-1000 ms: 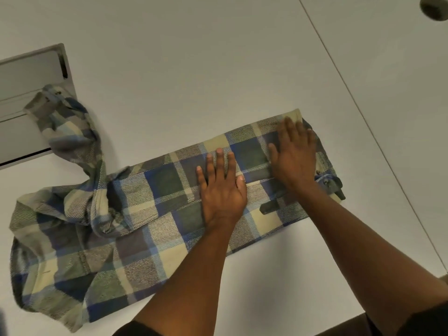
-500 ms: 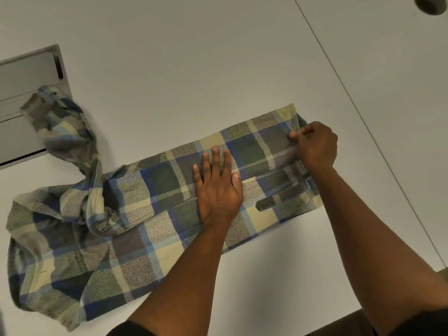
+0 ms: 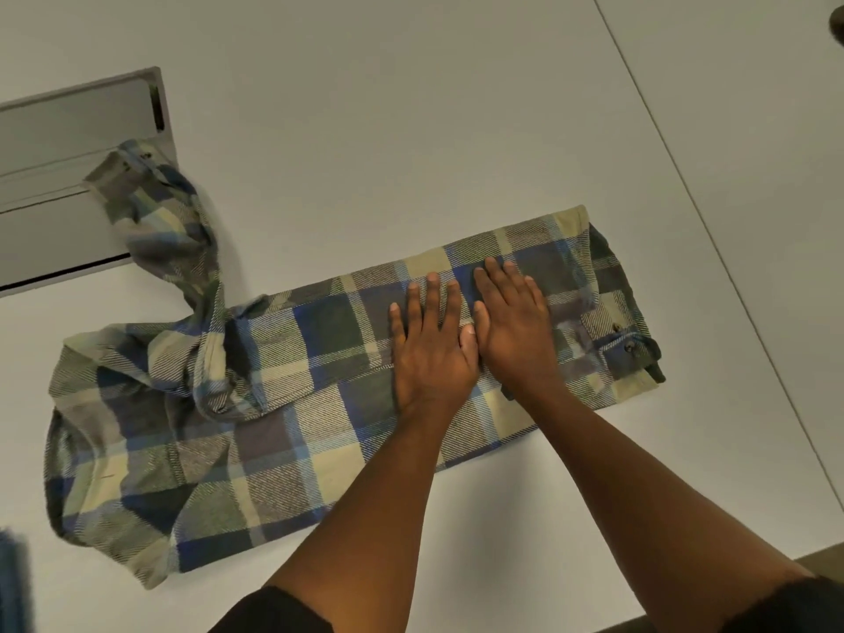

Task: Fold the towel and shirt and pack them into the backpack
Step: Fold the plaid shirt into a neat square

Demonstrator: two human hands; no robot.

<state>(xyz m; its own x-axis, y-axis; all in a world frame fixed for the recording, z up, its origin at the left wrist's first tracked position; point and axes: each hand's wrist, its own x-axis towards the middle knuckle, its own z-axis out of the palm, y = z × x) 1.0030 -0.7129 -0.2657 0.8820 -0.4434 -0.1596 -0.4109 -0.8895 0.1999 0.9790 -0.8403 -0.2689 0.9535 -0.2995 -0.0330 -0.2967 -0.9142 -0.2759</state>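
Head view: looking down on a white table (image 3: 411, 107) with a plaid shirt (image 3: 283, 381) lying across its middle.
Hands: left hand (image 3: 431, 344) and right hand (image 3: 514, 322) lie flat, side by side, fingers straight, pressing the folded right part of the shirt.
Done: the right part looks folded into a long band.
Left: the end toward the table's left edge is bunched, one sleeve (image 3: 169, 230) trailing onto a grey panel (image 3: 68, 143); towel and packing seem untouched.
Hidden: no backpack in view; a blurred blue patch (image 3: 13, 582) at the lower left edge cannot be identified.
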